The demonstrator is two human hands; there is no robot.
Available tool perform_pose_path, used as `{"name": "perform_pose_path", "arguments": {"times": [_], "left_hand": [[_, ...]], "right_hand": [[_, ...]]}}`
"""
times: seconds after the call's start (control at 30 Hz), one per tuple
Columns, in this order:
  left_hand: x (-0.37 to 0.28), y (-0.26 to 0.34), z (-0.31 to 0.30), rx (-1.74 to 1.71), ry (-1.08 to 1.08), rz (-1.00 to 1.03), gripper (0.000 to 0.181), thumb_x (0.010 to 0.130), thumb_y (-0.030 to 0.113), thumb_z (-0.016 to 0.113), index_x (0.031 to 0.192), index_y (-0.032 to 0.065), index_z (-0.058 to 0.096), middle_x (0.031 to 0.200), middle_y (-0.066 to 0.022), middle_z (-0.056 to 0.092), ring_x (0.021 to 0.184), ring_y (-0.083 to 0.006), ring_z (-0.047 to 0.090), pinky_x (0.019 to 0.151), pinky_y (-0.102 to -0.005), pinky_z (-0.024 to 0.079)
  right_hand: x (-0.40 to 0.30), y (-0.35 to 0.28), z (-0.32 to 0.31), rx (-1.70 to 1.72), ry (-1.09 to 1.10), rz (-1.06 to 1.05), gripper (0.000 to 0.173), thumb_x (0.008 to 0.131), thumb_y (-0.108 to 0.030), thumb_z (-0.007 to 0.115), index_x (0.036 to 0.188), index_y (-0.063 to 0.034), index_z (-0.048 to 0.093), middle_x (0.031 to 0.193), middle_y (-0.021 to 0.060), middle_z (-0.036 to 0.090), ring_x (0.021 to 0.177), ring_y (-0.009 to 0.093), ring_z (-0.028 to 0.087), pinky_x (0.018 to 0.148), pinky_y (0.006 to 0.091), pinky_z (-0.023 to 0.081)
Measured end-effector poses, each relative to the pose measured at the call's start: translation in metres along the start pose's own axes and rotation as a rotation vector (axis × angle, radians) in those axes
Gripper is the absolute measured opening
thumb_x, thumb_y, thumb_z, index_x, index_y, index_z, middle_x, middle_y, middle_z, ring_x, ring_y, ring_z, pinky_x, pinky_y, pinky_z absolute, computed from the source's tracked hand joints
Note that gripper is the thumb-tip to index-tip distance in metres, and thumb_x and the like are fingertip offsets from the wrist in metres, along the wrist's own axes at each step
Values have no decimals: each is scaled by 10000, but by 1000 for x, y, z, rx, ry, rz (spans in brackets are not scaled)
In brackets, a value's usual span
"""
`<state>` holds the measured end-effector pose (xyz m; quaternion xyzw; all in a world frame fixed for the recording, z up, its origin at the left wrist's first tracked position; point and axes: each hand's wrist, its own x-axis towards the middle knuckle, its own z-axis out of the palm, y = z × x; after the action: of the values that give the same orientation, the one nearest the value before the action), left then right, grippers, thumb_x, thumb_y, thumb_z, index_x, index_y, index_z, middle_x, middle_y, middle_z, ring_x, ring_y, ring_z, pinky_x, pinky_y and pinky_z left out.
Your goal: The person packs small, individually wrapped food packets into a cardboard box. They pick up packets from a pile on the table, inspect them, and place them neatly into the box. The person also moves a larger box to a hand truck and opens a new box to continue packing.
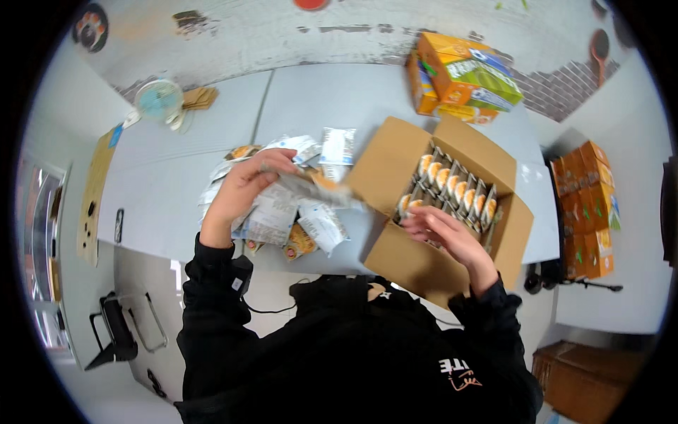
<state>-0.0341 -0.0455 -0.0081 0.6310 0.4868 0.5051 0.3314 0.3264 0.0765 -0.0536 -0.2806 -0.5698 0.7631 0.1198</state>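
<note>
My left hand [253, 183] is raised over a loose pile of silvery food packets [270, 212] and holds one packet [318, 185] by its left end. That packet is blurred and reaches toward the cardboard box. On my right, the open cardboard box [389, 159] has its flaps spread outward and holds rows of packets [461, 191] standing on edge, with orange and white faces. My right hand [437, 228] hovers at the near left part of the box, fingers apart and slightly curled, with nothing seen in it. Its fingertips lie in front of the packets; contact cannot be told.
Orange and green printed cartons [466, 74] are stacked at the table's back right. A small fan [159, 99] and folded brown cardboard [200, 98] stand at the back left. More orange cartons [585, 212] are stacked beyond the right edge. A black chair [119, 328] is at lower left.
</note>
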Motion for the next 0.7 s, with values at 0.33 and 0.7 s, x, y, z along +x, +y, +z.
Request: {"name": "perform_pose_path", "arguments": {"times": [0.33,0.7], "left_hand": [[65,19,117,-344,-608,175,271,693,-76,549,874,94,660,1316,-140,349,1269,-279,289,1053,-432,206],[53,-28,192,-1051,-65,-541,437,972,289,289,1304,7,310,1320,-120,378,1191,-197,412,982,-315,348]], "right_hand": [[25,12,27,615,-424,53,473,928,-369,422,1210,10,445,1167,101,530,1073,167,516,922,319,408],[5,15,5,603,320,-174,316,921,-239,484,1153,-26,455,1057,75,558,967,124,549,832,270,452]]}}
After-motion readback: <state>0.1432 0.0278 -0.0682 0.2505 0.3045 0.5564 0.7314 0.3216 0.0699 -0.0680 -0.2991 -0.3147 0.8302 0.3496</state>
